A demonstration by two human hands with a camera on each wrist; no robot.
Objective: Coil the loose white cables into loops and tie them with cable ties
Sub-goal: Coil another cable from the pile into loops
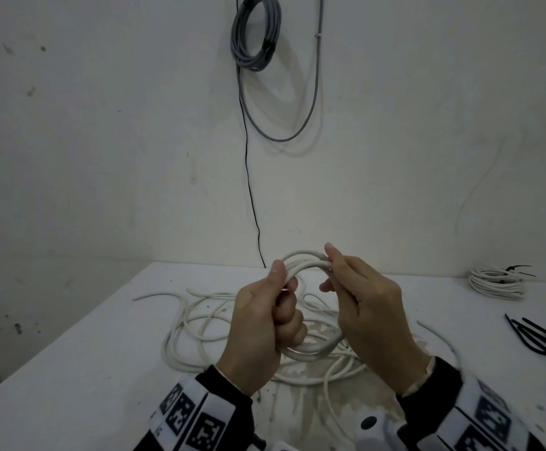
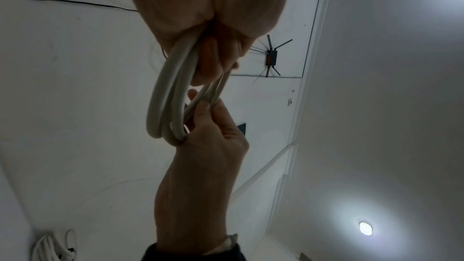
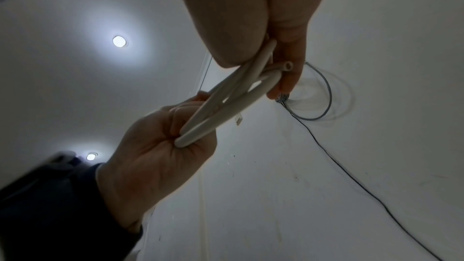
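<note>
Here: both hands (image 1: 314, 307) gripping smooth round white cable loops (image 1: 304, 260).

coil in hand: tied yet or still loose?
Loose. The coil has no tie in any view, only left hand and right hand gripping it; black cable ties lie on the table.

The black-and-white coded squares on my sleeve bands (image 1: 187, 415) are only patterns. I can read no words, brands or numbers there or anywhere else.
</note>
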